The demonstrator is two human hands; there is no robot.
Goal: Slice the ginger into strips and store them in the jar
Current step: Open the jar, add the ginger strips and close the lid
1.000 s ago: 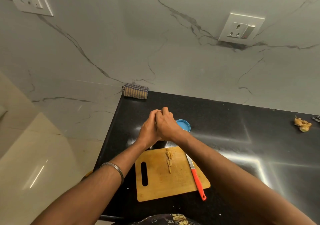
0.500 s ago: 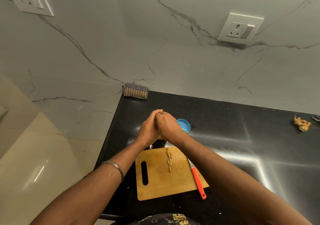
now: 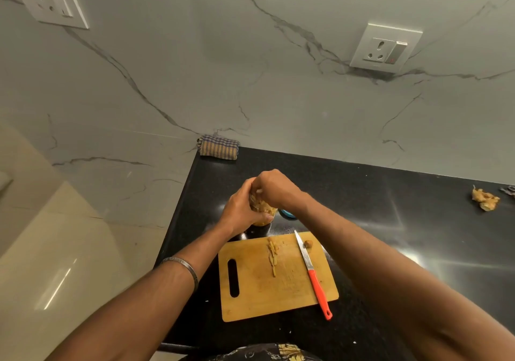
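A small clear jar (image 3: 262,211) with ginger strips inside stands on the black counter just beyond the wooden cutting board (image 3: 256,296). My left hand (image 3: 241,213) grips the jar's side. My right hand (image 3: 274,189) is bunched over the jar's mouth, fingertips pointing down into it; what they pinch is hidden. A short row of ginger strips (image 3: 272,255) lies on the board. A small ginger end piece (image 3: 308,244) sits by the blade of the orange-handled knife (image 3: 316,280), which lies along the board's right side.
The blue lid (image 3: 287,213) peeks out behind my right wrist. A folded checked cloth (image 3: 218,146) lies at the counter's back left corner. Ginger peelings (image 3: 485,199) sit far right. The counter's left edge (image 3: 178,221) drops to a pale floor.
My hands have parted slightly, so the jar with ginger in it now shows between them. My right forearm has shifted, uncovering the knife blade and the end piece.
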